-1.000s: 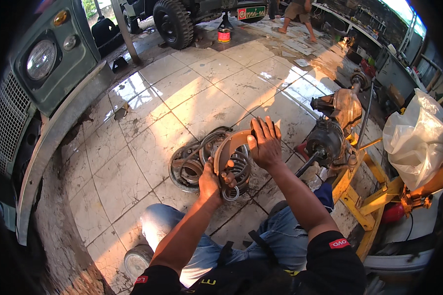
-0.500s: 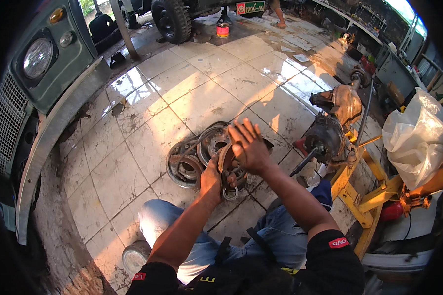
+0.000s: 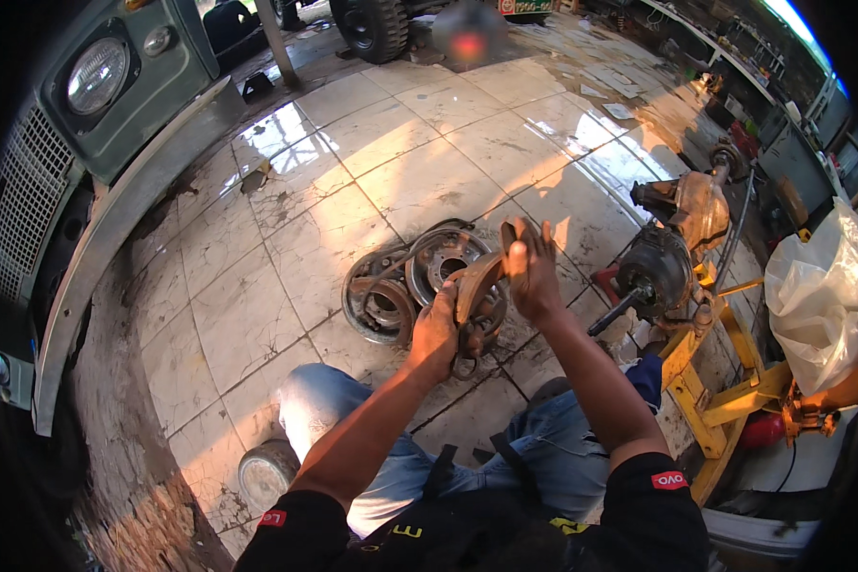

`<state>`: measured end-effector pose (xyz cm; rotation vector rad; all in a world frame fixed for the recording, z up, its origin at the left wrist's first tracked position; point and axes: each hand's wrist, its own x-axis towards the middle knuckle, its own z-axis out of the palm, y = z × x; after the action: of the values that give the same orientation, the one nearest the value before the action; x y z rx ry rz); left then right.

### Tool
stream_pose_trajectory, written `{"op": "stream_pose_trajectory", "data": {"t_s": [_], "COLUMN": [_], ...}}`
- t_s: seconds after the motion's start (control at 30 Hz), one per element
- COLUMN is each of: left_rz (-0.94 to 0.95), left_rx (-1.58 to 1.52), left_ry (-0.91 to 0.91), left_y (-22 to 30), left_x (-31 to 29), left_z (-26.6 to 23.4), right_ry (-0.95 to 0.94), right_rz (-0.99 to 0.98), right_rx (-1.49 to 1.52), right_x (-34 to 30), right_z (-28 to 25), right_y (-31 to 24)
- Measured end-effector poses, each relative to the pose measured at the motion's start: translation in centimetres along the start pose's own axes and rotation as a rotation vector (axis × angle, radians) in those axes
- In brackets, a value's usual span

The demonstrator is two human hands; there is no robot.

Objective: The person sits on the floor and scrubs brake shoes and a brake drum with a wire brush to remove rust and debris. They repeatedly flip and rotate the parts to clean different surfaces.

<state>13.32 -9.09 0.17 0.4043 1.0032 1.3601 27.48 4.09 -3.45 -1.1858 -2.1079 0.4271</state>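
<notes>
A curved, rusty brown brake shoe [image 3: 480, 284] is held up in front of me, over the parts on the floor. My left hand [image 3: 436, 336] is closed around its near end. At the upper right end, my right hand [image 3: 538, 284] grips the shoe, its thumb on the near side and its fingers partly hidden. Just beyond and below lie round metal brake plates: one at the left [image 3: 381, 307] with a curved shoe on it, and another [image 3: 445, 255] with a hole in its middle. Small dark parts below the shoe are partly covered by my hands.
A vehicle's front with a metal bumper [image 3: 133, 224] stands at the left. On the right, an axle assembly [image 3: 663, 272] rests by a yellow stand [image 3: 701, 405], near a clear plastic bag [image 3: 815, 296]. A round can-like part [image 3: 265, 477] lies beside my left knee on the tiled floor [image 3: 229, 334].
My right hand has gone from lying flat over the brake shoe to gripping its upper end. The shoe has tilted over to the right. The whole view has shifted slightly.
</notes>
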Motion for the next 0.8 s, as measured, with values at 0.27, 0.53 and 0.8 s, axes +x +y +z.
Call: {"op": "stream_pose_trajectory", "data": {"t_s": [0.27,0.53,0.8], "left_rz": [0.018,0.024,0.061], "left_rx": [0.003,0.004,0.016], "left_ry": [-0.028,-0.052,-0.064], "left_y": [0.1,-0.4,-0.3], "left_x": [-0.2,0.3,0.5], "left_z": [-0.5,-0.6,0.2], "right_ry": [-0.085,-0.144,-0.072], "right_rz": [0.146,0.419,0.350], "right_rx": [-0.078,0.127,0.062], "right_x": [0.7,1.6,1.3], "right_z": [-1.8,-0.4,0.4], "right_y": [-0.6,3.7,6.3]}}
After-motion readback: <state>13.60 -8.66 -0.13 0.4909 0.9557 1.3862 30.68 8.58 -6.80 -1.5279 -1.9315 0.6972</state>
